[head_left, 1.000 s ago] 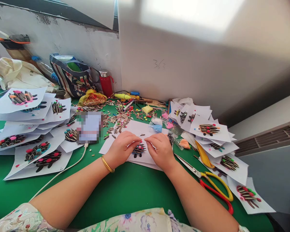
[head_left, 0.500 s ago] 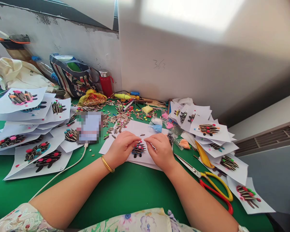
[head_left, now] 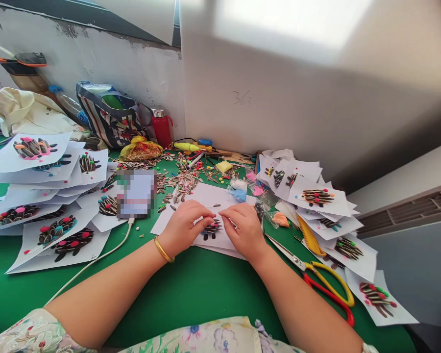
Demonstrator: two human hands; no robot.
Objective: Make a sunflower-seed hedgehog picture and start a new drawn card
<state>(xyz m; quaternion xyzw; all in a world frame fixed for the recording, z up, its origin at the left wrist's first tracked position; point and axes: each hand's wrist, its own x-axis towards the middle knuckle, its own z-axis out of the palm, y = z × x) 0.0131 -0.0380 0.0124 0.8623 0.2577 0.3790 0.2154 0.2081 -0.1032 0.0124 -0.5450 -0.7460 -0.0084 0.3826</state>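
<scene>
My left hand (head_left: pixel 185 223) is closed in a pinch above the paper, with a small pink bit of clay (head_left: pixel 214 215) at its fingertips. Facing it, my right hand (head_left: pixel 244 228) has its fingers drawn together; anything in them is hidden. Between and below the hands lies a sunflower-seed animal picture (head_left: pixel 210 229) with dark feet and small coloured dots, partly covered by my left fingers. It sits on white paper sheets (head_left: pixel 202 193). A few loose seeds (head_left: pixel 180 195) rest on the paper's upper left part.
Stacks of finished seed pictures stand left (head_left: pixel 40 191) and right (head_left: pixel 318 196). Scissors (head_left: pixel 305 267) lie by my right forearm. A phone (head_left: pixel 135 193) with a cable is on the left. Scattered seeds (head_left: pixel 189 171), blue clay (head_left: pixel 238 194) and orange clay (head_left: pixel 281 219) lie beyond the hands.
Almost nothing differs. The fingertips of both hands have shifted very slightly over the seed picture, and the pink bit stays at my left fingertips.
</scene>
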